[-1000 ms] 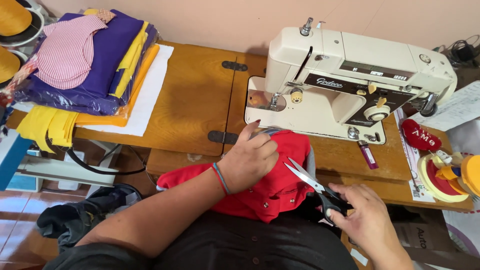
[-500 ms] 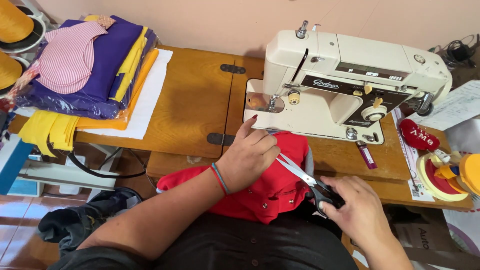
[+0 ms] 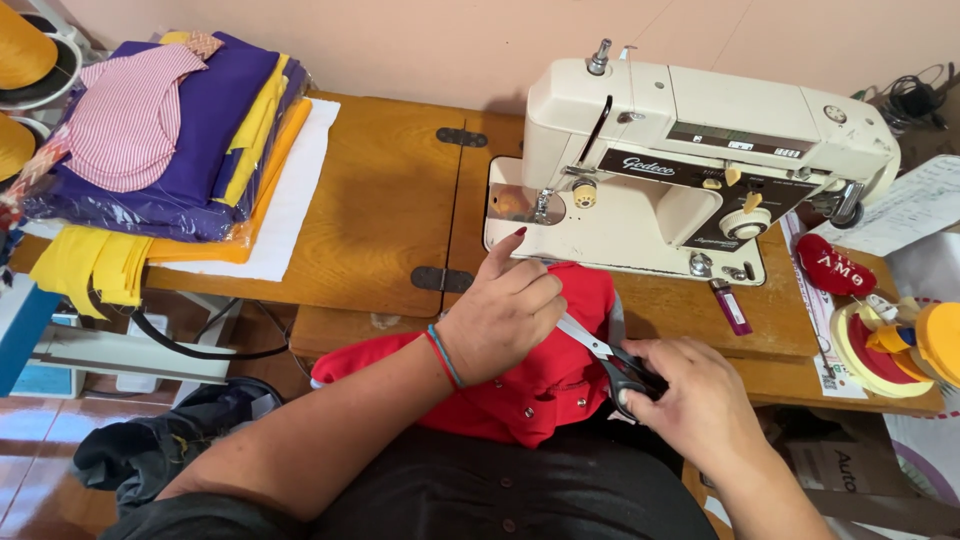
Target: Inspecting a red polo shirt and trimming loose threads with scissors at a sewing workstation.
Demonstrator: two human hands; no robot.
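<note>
A red garment [image 3: 520,395] lies over my lap and the front edge of the wooden sewing table [image 3: 380,210]. My left hand [image 3: 500,312] pinches a fold of the red cloth just in front of the cream sewing machine [image 3: 690,150]. My right hand [image 3: 695,400] is closed on the black handles of a pair of scissors [image 3: 595,350]. Their silver blades point left toward my left hand and reach the cloth beneath its fingers. A blue and red band circles my left wrist.
A stack of purple, yellow and orange fabric [image 3: 190,140] with a pink striped piece sits at the table's left. A red pincushion [image 3: 833,270], a small purple lighter [image 3: 731,305] and a yellow and red tape holder [image 3: 880,350] are at the right. Dark cloth [image 3: 150,460] lies on the floor.
My right hand has slid the scissors leftward, so the blades now sit closer under my left hand. My left hand keeps its pinch on the red cloth.
</note>
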